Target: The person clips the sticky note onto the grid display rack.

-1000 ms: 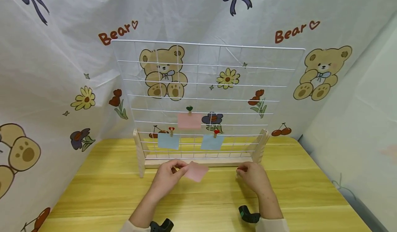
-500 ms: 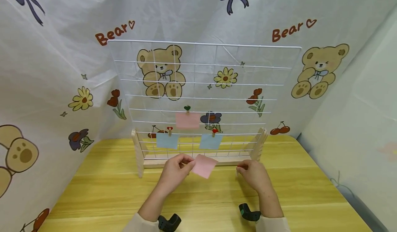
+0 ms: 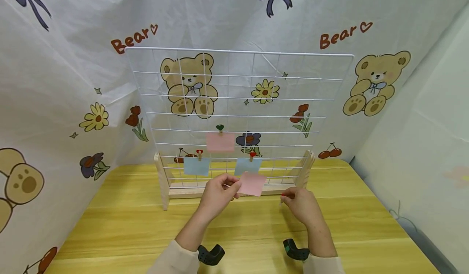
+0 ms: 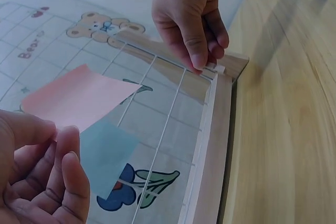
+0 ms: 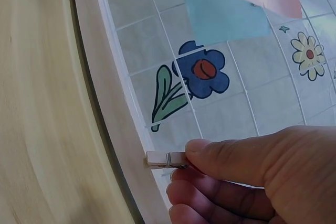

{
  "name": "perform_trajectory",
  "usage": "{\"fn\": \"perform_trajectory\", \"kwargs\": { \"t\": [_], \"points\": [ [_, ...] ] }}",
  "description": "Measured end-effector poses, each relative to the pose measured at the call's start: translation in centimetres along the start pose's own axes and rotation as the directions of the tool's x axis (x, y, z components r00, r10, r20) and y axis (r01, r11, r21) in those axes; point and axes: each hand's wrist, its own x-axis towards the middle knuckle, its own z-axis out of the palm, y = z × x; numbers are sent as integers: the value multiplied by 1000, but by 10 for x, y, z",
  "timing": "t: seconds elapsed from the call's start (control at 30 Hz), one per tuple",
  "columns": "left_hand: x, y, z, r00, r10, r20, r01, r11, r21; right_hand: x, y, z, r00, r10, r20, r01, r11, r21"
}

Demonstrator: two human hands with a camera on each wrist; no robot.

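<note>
My left hand (image 3: 221,196) pinches a pink paper note (image 3: 253,184) by its left edge, thumb against fingers. In the head view the note overlaps the lower part of a blue note (image 3: 247,166) clipped on the white wire grid (image 3: 286,99). To the right, my right hand (image 3: 302,205) pinches a small wooden clothespin (image 5: 164,159) at one end, its bare tip pointing away from the thumb. A bit of red shows by those fingertips in the head view. Another pink note (image 3: 220,142) hangs from a clip with a green heart, above the blue ones.
A second blue note (image 3: 196,166) hangs at the left under a red-heart clip. The grid stands in a wooden base (image 3: 161,184) on the wood-grain table (image 3: 121,225). Behind it hangs a white cloth (image 3: 234,21) printed with bears and flowers.
My left hand has moved right and away from me with the pink note, bringing it in front of the right-hand blue note. The right hand stays nearly still with the clothespin. The view shifts slightly.
</note>
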Motion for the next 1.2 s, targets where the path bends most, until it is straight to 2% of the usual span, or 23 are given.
{"fn": "perform_trajectory", "kwargs": {
  "t": [0.17,0.47,0.67,0.9,1.2],
  "points": [
    [6,4,8,1000,13,17,-13,999,-46,-1,0,-2,1000,-5,8,5,1000,8],
    [15,12,20,999,33,19,-32,997,-75,-3,-3,-6,1000,-13,9,13,1000,1],
    [22,16,28,999,46,10,-45,995,-89,-7,-8,-12,1000,-7,22,7,1000,16],
    [30,23,37,999,34,-13,-35,994,-102,-10,-13,-18,998,9,56,-10,999,33],
    [38,31,46,999,40,-30,-43,992,-115,-12,-17,-21,997,-3,83,0,999,38]
  ]
}}
